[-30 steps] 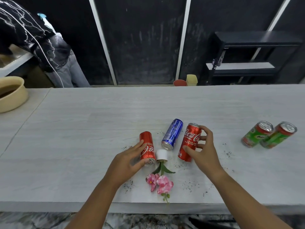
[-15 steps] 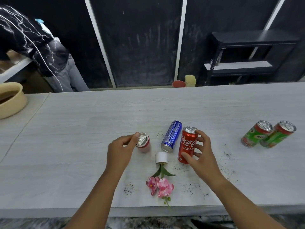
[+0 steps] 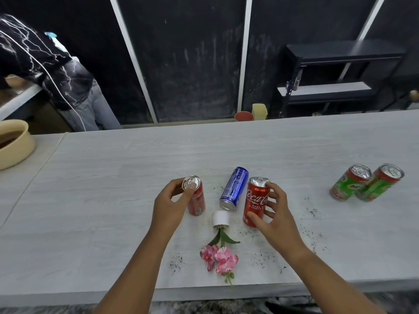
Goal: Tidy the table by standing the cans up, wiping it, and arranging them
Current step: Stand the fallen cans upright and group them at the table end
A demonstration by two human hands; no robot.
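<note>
While left hand [image 3: 169,206] grips left red can [image 3: 197,201], right hand [image 3: 276,215] right red can [image 3: 255,200] | step: standing them up | next: raise blue can [image 3: 234,189]

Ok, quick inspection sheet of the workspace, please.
Surface: grey table, dark specks scattered near the front.
Job's things: red can and Coca-Cola can upright; blue can on its side; two Milo cans appear upright, touching.
Clutter: white pot toppled, pink flower spilling from it; beige bowl far left.
Grips: left hand holds the red can's top; right hand curls round the Coca-Cola can.
Cables: white cable across a bystander's dark top.
Surroundings: black shelf, red container and yellow container behind the table.
</note>
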